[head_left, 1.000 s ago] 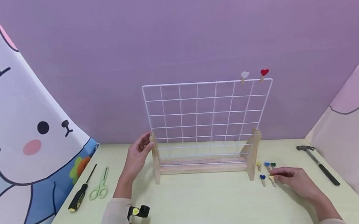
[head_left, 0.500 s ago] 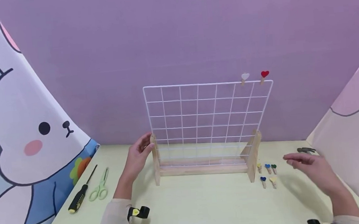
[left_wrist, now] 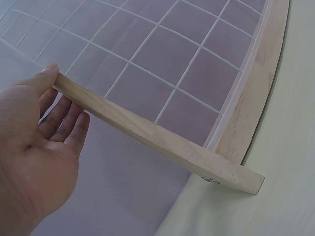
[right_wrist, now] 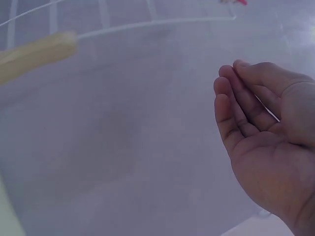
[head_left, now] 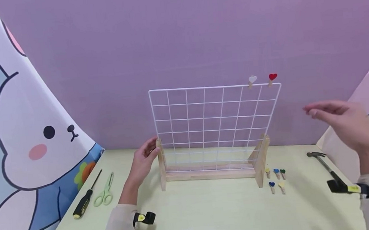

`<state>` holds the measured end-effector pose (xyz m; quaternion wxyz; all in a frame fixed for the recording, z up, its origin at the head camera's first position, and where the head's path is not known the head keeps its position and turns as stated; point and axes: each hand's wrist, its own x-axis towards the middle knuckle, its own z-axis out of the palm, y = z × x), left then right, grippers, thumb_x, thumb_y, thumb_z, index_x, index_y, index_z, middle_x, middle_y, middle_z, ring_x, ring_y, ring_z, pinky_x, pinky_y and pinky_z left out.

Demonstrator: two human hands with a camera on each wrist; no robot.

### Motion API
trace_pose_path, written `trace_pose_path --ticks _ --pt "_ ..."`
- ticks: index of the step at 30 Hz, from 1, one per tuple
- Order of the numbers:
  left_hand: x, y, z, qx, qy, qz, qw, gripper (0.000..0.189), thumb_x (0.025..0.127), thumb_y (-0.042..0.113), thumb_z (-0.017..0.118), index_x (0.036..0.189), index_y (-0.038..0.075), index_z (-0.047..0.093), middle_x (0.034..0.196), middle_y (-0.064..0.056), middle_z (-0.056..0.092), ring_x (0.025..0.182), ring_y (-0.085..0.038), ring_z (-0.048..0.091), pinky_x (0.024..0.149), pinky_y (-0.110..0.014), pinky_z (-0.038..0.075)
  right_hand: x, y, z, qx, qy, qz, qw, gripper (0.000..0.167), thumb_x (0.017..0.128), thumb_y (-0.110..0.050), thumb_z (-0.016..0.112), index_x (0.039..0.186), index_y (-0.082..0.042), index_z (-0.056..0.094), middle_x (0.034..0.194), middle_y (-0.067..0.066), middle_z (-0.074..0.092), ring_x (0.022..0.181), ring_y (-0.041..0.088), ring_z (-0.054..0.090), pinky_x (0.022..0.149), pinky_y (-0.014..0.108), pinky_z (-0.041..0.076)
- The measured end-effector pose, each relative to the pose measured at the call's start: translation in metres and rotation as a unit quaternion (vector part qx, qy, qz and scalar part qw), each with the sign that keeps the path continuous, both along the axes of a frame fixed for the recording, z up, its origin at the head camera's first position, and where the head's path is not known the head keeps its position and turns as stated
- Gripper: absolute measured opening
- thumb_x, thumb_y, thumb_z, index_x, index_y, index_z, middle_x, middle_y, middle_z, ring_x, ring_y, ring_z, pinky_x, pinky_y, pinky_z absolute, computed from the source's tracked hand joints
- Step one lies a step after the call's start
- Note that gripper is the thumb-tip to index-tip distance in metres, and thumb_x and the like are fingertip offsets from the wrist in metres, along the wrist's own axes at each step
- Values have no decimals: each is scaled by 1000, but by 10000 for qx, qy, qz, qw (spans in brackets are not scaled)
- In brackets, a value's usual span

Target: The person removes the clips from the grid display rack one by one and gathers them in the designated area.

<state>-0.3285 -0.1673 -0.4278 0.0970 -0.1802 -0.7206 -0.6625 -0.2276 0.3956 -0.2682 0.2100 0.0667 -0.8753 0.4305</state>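
My left hand [head_left: 145,160] holds the top of the left wooden side post [left_wrist: 142,128] of a white wire grid stand [head_left: 205,118]. In the left wrist view its thumb lies over the post's end and the fingers are behind. My right hand [head_left: 351,123] is raised in the air to the right of the grid, thumb and fingertips close together; nothing shows between them in the right wrist view. A white heart clothespin [head_left: 252,80] and a red heart clothespin [head_left: 272,77] stand on the grid's top wire, near its right corner.
Several small heart clothespins, among them a dark blue one [head_left: 272,185] and a pale yellow one [head_left: 282,186], lie by the stand's right foot. A hammer [head_left: 325,163] lies at right; a screwdriver [head_left: 84,202] and green scissors [head_left: 104,195] at left. A purple wall [head_left: 178,39] rises behind.
My right hand has left the loose clothespins, swung right and risen well above the table. My left hand stays on the post, and the clothespins lie as before.
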Motion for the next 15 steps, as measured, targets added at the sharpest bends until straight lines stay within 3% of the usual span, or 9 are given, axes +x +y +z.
trace_pose_path --ticks 4,7,15 --pt "1 1 1 21 -4 -3 10000 50 103 16 65 150 5 51 146 -19 58 120 -2 60 103 -13 52 -8 -13 26 -308 440 240 9983 26 98 -11 70 122 0 72 105 -24 77 101 -12 68 87 2 46" --pt "2 1 2 -35 6 5 10000 50 103 16 65 150 5 51 147 -19 58 120 -2 60 103 -13 52 -12 -22 40 -350 525 216 9978 25 99 -8 68 122 -1 73 104 -23 78 98 -10 69 86 2 47" --pt "3 0 2 -56 -42 70 10000 50 103 16 65 150 5 51 146 -18 59 120 0 61 102 -13 52 -20 -45 71 -296 265 266 9989 36 97 -23 74 130 -8 71 107 -22 77 103 -8 67 86 2 43"
